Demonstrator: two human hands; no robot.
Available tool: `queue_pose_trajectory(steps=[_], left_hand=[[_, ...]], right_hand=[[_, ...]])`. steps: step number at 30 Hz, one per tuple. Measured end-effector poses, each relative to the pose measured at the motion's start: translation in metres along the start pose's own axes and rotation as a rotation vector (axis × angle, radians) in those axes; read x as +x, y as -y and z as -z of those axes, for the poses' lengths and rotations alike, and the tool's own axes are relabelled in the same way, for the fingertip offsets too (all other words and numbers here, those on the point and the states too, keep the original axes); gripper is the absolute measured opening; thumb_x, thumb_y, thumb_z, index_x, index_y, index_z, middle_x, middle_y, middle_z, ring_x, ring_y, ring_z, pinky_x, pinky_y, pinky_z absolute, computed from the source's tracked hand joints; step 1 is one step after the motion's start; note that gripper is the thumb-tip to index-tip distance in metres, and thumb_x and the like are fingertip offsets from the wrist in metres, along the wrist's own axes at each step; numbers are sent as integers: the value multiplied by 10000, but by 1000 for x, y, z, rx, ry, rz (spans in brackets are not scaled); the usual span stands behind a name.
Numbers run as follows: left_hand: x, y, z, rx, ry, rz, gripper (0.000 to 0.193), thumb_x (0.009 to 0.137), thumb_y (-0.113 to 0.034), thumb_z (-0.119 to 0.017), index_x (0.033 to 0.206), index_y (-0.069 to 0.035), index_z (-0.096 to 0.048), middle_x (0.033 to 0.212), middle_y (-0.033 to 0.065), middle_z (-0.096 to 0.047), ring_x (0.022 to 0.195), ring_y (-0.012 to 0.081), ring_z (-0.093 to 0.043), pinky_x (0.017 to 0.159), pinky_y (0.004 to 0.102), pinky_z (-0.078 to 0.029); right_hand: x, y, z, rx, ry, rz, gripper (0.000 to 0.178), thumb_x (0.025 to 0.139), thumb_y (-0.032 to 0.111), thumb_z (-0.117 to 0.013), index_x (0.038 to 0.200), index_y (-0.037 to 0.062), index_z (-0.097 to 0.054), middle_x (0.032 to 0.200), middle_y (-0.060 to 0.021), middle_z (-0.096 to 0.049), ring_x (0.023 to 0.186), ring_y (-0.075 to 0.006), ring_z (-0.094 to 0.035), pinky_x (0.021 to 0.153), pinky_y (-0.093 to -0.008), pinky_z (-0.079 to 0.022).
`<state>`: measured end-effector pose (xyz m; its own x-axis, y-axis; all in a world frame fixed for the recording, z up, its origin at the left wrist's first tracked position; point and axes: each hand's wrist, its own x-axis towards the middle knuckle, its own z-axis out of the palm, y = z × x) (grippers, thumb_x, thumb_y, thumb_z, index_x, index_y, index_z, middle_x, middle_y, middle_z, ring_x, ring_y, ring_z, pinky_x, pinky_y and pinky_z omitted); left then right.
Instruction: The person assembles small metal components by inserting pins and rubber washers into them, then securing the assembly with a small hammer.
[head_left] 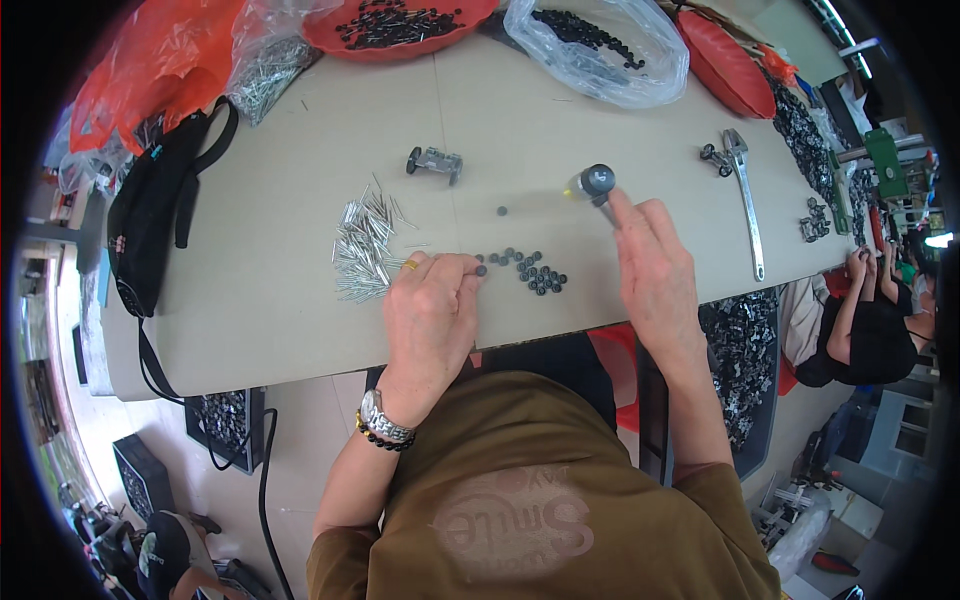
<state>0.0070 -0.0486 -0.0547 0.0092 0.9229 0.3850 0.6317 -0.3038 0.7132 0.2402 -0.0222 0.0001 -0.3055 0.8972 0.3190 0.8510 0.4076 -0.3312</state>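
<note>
At the near part of the table, my left hand [430, 310] is closed in a pinch, with a small black wheel [481, 271] at its fingertips. Whether a metal pin sits in that wheel is hidden. My right hand [655, 262] grips a hammer [597, 181], raised to the right and slightly blurred; its round dark head and yellowish far end show. Between the hands lie several small black wheels [540, 275], with a lone wheel [502, 211] farther off. A heap of thin metal pins [365, 245] lies just beyond my left hand.
A small axle assembly with wheels [435, 162] stands farther back. An adjustable wrench [745, 200] lies at the right. Along the back are a red tray [400, 45] of parts and a clear bag [600, 75] of black wheels. A black bag [150, 220] hangs at the left edge. Another person [870, 325] works at right.
</note>
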Motion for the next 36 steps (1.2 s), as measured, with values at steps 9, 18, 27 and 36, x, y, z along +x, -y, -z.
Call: queue_pose_trajectory(steps=[9,18,27,36], left_hand=[[6,-6,10,-523,111,458,50,930,-40,-711,937,6,-692,719,-11,-618,662,88,-555,598,282,-461],[6,-10,19,-1068,282,710,100,1005,-134,-690,1014,-35,-678,746,-80,-535,589,3,-327,514,194,-240],[6,-7,20,-1148,290,736,126,995,-153,-706,999,-33,-668,732,-71,-526,566,17,-312,492,199,-238],[3,-15,14,-1186,216,704,109,990,-121,-703,1021,-29,-655,739,-28,-563,580,26,-441,468,185,-299]], right_hand=[[-8,-45,-29,-370,-165,-137,395,909,34,-645,1302,66,-669,930,-62,-532,853,-241,-600,648,-390,-554],[-6,-46,-34,-329,-190,-115,373,908,32,-650,1279,55,-676,950,-63,-547,889,-240,-605,670,-373,-560],[-8,-44,-34,-331,-173,-133,378,899,24,-652,1276,47,-669,965,-72,-550,909,-248,-607,692,-379,-561],[-7,24,-15,302,-263,125,402,728,60,-832,1104,52,-691,1069,-120,-663,950,-327,-632,794,-434,-531]])
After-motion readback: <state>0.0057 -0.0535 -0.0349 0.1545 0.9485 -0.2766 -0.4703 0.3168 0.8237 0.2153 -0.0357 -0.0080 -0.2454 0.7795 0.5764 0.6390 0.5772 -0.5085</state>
